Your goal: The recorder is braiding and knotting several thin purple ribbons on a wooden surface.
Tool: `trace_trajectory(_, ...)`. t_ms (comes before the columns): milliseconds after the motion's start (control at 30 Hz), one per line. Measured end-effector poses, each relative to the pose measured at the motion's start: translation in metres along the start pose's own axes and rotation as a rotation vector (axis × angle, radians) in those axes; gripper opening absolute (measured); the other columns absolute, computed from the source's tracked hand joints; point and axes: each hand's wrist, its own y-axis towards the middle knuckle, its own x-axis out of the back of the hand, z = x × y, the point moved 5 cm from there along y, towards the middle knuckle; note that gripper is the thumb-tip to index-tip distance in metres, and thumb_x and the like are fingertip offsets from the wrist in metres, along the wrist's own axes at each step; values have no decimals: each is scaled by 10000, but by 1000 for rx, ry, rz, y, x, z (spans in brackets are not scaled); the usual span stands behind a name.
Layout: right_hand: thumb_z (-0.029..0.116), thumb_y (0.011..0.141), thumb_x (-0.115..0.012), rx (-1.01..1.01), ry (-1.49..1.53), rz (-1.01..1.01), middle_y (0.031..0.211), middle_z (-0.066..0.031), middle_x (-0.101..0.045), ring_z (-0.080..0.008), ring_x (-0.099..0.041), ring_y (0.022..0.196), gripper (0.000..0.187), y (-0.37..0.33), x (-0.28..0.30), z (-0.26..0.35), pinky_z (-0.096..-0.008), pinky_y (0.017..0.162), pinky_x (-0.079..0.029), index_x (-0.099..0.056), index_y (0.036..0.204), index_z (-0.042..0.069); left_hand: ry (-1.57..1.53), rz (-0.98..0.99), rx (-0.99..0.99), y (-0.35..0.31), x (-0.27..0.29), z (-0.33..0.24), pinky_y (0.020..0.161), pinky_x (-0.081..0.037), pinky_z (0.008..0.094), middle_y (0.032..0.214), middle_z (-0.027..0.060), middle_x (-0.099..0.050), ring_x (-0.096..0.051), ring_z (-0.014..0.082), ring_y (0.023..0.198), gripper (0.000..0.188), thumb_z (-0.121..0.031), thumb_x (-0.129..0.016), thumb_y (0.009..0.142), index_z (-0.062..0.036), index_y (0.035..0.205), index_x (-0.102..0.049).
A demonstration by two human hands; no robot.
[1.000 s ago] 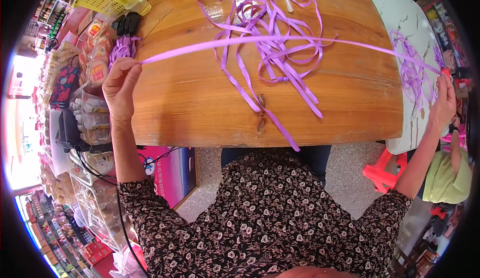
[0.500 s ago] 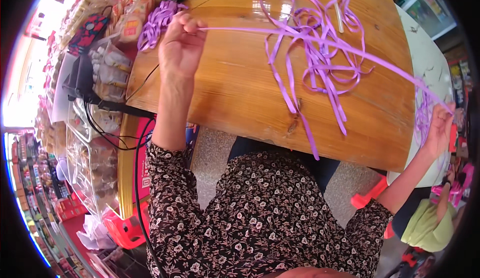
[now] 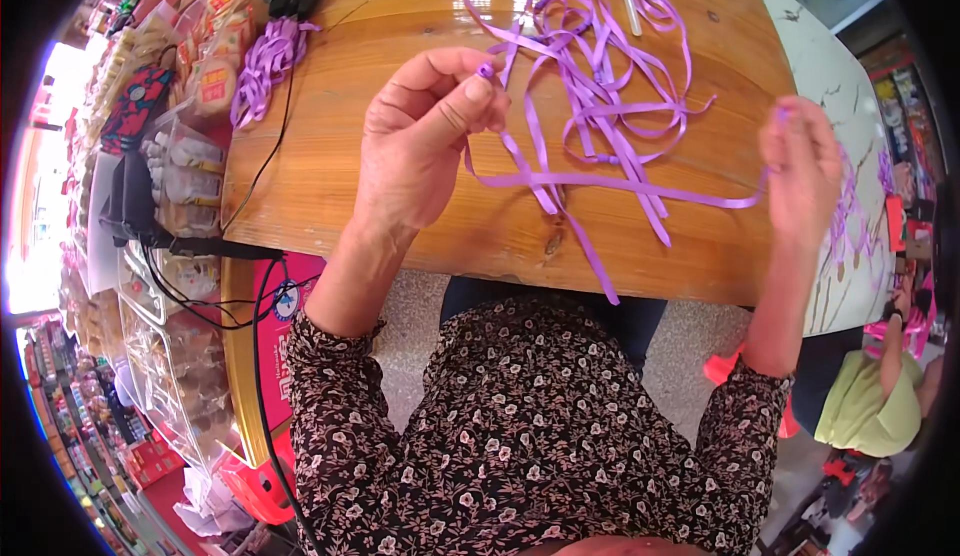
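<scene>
a purple ribbon is strung between the two hands above the wooden table, on the side nearest the person. its long axis runs crosswise, left to right, roughly in line with the table's near edge and dipping slightly toward the right. it is slack: it drops from the left hand, crosses in a shallow sag, then bends up to the right hand. whether the sag touches the tabletop, i cannot tell.

the left thumb and forefinger pinch a small bunched piece of purple ribbon at their tips, the other fingers curled behind. the right hand is blurred; its fingers are close together, pressed on a bit of purple at the tips.

beyond the sag lies a loose tangle of purple ribbons, several tails pointing toward the person, one reaching the near edge. a pale tube lies by the tangle, its near end aimed toward the person. at the left, a purple bundle slants beside packaged goods.
</scene>
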Motion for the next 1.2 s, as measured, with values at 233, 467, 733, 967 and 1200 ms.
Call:
trace_trajectory(233, 15, 755, -676, 141, -304, 364, 810, -13, -606, -58, -490, 625, 285, -22, -96, 12, -192, 529, -385, -626, 1035, 42, 175, -11, 92, -11, -17, 12, 587, -402, 200, 805, 9, -605, -510, 78, 675, 90, -45, -607, 840, -24, 917, -648)
trace_trajectory(467, 60, 646, -748, 512, -423, 674, 815, -56, -599, -116, -541, 683, 369, -22, -138, 22, -214, 559, -418, -654, 998, 3, 56, 165, 86, -13, -41, 19, 604, -457, 207, 809, 23, -588, -528, 67, 664, 81, -59, -605, 843, -3, 868, -658)
trace_trajectory(733, 27, 651, -740, 594, -397, 620, 796, -71, -593, -139, -548, 655, 303, -23, -137, 21, -225, 545, -428, -663, 943, 5, 193, 251, 9, -10, -41, 19, 609, -454, 197, 778, 16, -559, -542, 76, 701, 54, -50, -619, 834, -11, 838, -656)
trace_trajectory(967, -16, 653, -735, 712, -495, 629, 784, -90, -578, -147, -526, 614, 267, -29, -139, 24, -222, 506, -400, -643, 904, -16, 342, 326, -131, -10, -41, 13, 588, -424, 191, 772, 17, -546, -520, 64, 681, 41, -24, -604, 839, 2, 839, -636)
trace_trajectory(1200, -51, 629, -724, 724, -361, 626, 757, -112, -586, -141, -505, 555, 264, -34, -135, 19, -244, 474, -395, -633, 876, -42, 394, 346, -106, -16, -45, 9, 568, -419, 193, 761, 27, -537, -513, 65, 669, 53, -10, -591, 841, 10, 794, -605)
